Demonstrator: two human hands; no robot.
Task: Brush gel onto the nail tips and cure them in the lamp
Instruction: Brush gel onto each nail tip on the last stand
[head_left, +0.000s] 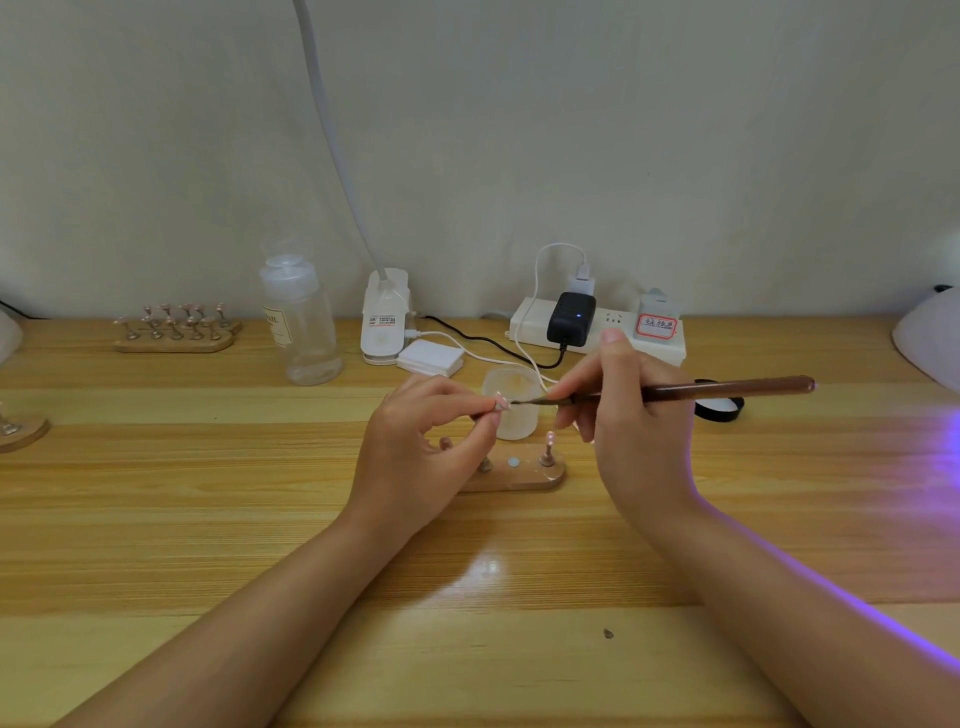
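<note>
My left hand (421, 441) pinches a small nail tip (500, 402) on its holder between thumb and fingers, above the desk's middle. My right hand (618, 410) grips a brown-handled brush (727, 389), whose fine tip touches the nail tip. Under the hands lies a wooden stand (524, 475) with one nail tip on a peg (548, 447) at its right end. A frosted jar (511, 395) stands just behind the hands. The white curing lamp (930, 343) sits at the far right edge and casts purple light onto the desk.
A second wooden stand (174, 327) with several nail tips sits at the back left. A clear pump bottle (304, 325), a clip lamp base (384, 322), white pads (431, 358), a power strip (597, 325) with cables, and a black lid (719, 405) lie along the back.
</note>
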